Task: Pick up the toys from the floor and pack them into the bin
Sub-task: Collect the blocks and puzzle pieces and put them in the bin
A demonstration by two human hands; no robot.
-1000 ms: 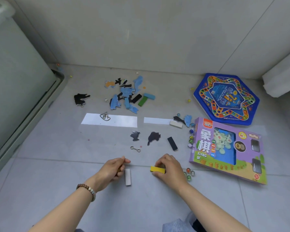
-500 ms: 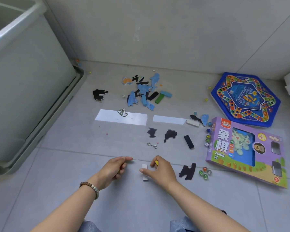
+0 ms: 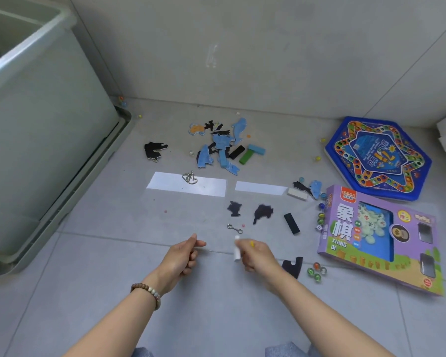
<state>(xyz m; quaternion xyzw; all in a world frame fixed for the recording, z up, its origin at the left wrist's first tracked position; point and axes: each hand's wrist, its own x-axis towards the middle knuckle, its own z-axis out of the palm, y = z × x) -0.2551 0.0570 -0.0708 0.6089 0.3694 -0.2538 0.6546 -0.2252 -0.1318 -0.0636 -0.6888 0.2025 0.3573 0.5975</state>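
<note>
Right hand (image 3: pixel 255 256): closed round a white block (image 3: pixel 236 249) and a yellow block (image 3: pixel 252 244), both held off the floor.
Left hand (image 3: pixel 182 255): fingers are curled; whether anything is held cannot be told.
Change: the white block, seen on the floor a second ago, is now lifted.
Bin (image 3: pixel 49 124): at the floor's left edge, well apart.
Meaning: both blocks are judged ready for carrying; puzzle pieces (image 3: pixel 220 145) and marbles (image 3: pixel 316 273) are left scattered.

Grey tiled floor (image 3: pixel 216 318), scattered puzzle pieces (image 3: pixel 220 145), marbles (image 3: pixel 316 271), purple game box (image 3: pixel 381 238), bin (image 3: pixel 36 140)
</note>
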